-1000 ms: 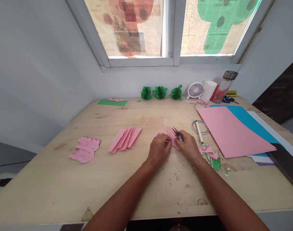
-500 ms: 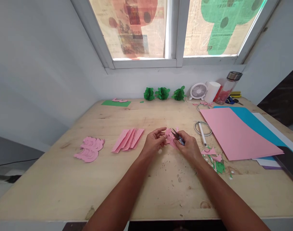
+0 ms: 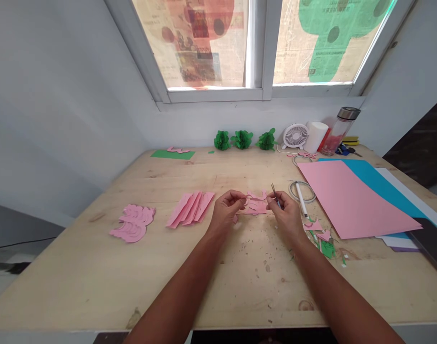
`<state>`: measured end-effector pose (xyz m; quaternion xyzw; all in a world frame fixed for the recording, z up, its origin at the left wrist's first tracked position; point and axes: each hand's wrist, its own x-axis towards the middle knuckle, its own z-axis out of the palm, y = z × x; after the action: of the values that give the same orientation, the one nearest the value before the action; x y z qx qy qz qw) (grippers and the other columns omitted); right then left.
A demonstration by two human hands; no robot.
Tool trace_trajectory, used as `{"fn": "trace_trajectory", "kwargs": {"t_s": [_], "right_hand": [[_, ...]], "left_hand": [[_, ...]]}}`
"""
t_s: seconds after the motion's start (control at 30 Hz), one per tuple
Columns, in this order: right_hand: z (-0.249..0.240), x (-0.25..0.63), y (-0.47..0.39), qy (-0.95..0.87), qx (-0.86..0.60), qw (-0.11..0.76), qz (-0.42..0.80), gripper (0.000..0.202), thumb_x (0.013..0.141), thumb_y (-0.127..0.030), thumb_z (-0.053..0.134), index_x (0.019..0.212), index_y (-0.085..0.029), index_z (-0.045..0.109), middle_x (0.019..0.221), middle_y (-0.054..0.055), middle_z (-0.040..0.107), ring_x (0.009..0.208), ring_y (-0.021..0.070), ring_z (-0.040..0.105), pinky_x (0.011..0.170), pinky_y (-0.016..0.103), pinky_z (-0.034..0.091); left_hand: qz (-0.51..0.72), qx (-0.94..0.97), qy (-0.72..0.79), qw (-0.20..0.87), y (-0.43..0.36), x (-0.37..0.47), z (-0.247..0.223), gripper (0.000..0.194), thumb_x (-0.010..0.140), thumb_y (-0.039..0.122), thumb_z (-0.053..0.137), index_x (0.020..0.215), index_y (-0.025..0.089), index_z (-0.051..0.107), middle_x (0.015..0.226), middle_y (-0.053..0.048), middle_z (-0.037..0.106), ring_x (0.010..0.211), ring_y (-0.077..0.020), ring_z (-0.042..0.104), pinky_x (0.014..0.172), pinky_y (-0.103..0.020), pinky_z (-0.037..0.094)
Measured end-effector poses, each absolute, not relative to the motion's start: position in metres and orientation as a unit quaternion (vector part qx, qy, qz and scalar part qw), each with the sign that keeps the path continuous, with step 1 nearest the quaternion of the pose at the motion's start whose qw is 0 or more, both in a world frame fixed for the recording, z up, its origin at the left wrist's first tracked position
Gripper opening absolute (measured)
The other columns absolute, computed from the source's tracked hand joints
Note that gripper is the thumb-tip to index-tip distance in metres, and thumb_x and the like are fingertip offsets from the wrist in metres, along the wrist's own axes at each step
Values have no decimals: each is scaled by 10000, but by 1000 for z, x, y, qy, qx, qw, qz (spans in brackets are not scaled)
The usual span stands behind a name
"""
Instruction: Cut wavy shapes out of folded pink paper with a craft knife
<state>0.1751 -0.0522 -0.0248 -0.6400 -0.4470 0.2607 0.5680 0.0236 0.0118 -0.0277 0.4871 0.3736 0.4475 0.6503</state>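
Note:
Near the middle of the table (image 3: 190,272), my left hand (image 3: 227,210) pinches a pink paper piece (image 3: 253,206) between thumb and fingertips; most of its left edge is hidden by the fingers. Small scissors (image 3: 275,195) are held in my right hand (image 3: 286,212), blades pointing up and away from the paper. The right thumb and forefinger come close to the paper's right side; whether they touch it I cannot tell. Left of my hands lie folded pink paper strips (image 3: 191,209), and farther left a stack of curvy pink cutouts (image 3: 133,222).
Pink and green scraps (image 3: 324,241) and a white pen (image 3: 301,199) lie right of my hands. Large pink sheets (image 3: 351,200) cover the right side. Along the wall stand green paper ornaments (image 3: 242,139), a small fan (image 3: 296,136) and a glass bottle (image 3: 342,131). A green sheet (image 3: 164,154) lies back left.
The scissors have swung from pointing left at the paper to pointing upward. My right hand has shifted slightly right, and the pink paper now spreads more visibly between my hands.

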Motion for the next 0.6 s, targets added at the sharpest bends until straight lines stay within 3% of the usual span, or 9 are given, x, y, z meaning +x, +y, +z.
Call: {"fn": "trace_trajectory", "kwargs": {"t_s": [0.17, 0.3, 0.5, 0.6], "right_hand": [[-26, 170, -52, -383, -572, 609, 393, 321, 762, -431, 573, 940, -164, 587, 629, 11, 619, 394, 72, 266, 391, 216, 184], [-24, 167, -52, -378, -535, 615, 438, 345, 759, -435, 584, 982, -172, 583, 616, -1, 596, 382, 60, 233, 382, 215, 169], [-27, 167, -52, -380, -520, 614, 456, 330, 754, -439, 603, 907, -148, 633, 433, -96, 282, 382, 67, 187, 385, 227, 114], [-28, 169, -52, -383, -522, 619, 444, 330, 761, -436, 596, 900, -141, 643, 438, -94, 260, 391, 68, 189, 390, 231, 120]], "left_hand": [[467, 489, 352, 647, 9, 25, -27, 138, 615, 220, 686, 720, 164, 616, 640, 13, 549, 590, -93, 519, 384, -149, 287], [463, 502, 334, 650, 7, 27, -26, 93, 628, 190, 673, 697, 158, 620, 654, 4, 565, 572, -84, 502, 412, -153, 320], [437, 524, 310, 662, 6, 30, -28, 78, 632, 186, 679, 681, 156, 626, 701, -12, 608, 616, -101, 537, 539, -197, 417], [437, 520, 311, 665, 6, 30, -29, 92, 634, 193, 681, 702, 159, 630, 720, -16, 620, 644, -112, 557, 578, -214, 437]]}}
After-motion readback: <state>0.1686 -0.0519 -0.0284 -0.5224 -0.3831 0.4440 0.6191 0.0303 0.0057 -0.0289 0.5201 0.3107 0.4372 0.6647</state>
